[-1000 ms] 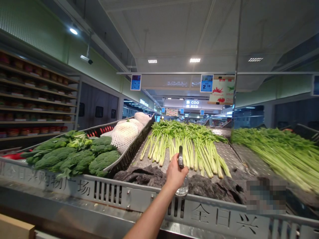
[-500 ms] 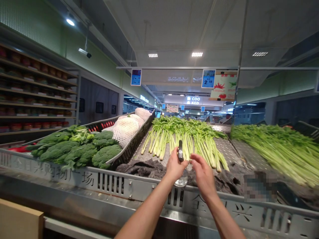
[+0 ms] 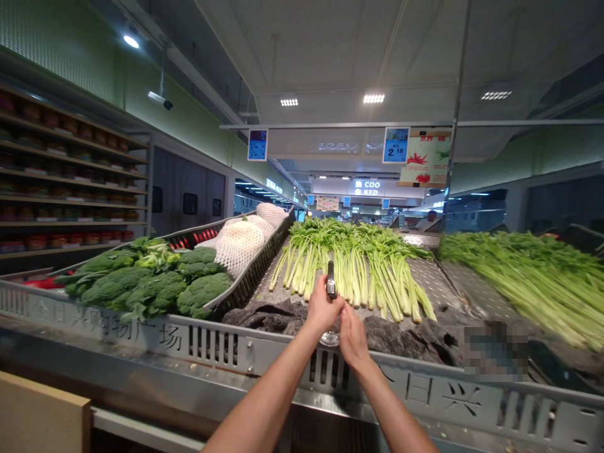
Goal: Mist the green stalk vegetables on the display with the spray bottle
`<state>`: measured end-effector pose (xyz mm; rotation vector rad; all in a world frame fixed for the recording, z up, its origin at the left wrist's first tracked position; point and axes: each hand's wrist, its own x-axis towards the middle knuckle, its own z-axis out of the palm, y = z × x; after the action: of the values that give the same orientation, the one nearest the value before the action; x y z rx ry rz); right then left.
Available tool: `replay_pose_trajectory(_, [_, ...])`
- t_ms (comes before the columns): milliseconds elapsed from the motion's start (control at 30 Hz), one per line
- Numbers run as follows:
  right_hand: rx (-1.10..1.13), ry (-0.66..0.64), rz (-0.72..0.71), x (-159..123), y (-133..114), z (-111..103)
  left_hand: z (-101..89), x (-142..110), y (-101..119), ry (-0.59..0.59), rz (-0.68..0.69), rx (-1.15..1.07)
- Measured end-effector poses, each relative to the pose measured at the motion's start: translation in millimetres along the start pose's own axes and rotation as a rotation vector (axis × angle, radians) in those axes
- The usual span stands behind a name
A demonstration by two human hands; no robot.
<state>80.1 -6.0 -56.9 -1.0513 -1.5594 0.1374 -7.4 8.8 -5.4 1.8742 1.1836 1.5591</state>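
Observation:
My left hand (image 3: 323, 309) is closed around the neck of a clear spray bottle (image 3: 331, 286) with a dark trigger head. The bottle stands upright over the crate's front rim, and its transparent base shows below my fingers. My right hand (image 3: 353, 335) presses against the bottle's right side, fingers together and partly hidden. Just beyond the bottle lie bunches of celery (image 3: 352, 270), leaves at the back and pale stalk ends toward me. A dark crumpled cloth (image 3: 278, 316) runs along the front of the display.
At left, a grey crate (image 3: 221, 345) holds broccoli (image 3: 151, 283) and pale produce in foam netting (image 3: 240, 242). A mirror panel (image 3: 519, 207) on the right reflects celery. Price signs (image 3: 395, 145) hang overhead. Stocked shelves (image 3: 70, 182) stand far left; a dark phone-like object (image 3: 557, 368) lies front right.
My right hand has moved left and come in against the bottle; its fingers were apart from it before. The bottle and my left hand have shifted slightly left and up in view.

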Motion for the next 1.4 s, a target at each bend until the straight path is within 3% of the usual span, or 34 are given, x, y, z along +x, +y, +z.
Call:
replay_pose_trajectory(200, [0.021,0.029,0.026,-5.8,7.1,0.0,2.3,-5.0,6.6,0.029,0.028,0.125])
replay_pose_trajectory(700, [-0.073,-0.023,0.104,-8.4,-9.4,-1.7,-4.4,-6.2,5.4,0.062,0.011,0.117])
replay_pose_trajectory(1067, [-0.009,-0.047,0.023,-11.4,-20.7,27.3,-35.5,-7.6,-1.3,0.083,-0.017,0.228])
replay_pose_trajectory(1400, [0.001,-0.101,0.022,-13.7,-35.3,41.2,-54.7,-12.2,-7.2,0.151,-0.020,0.241])
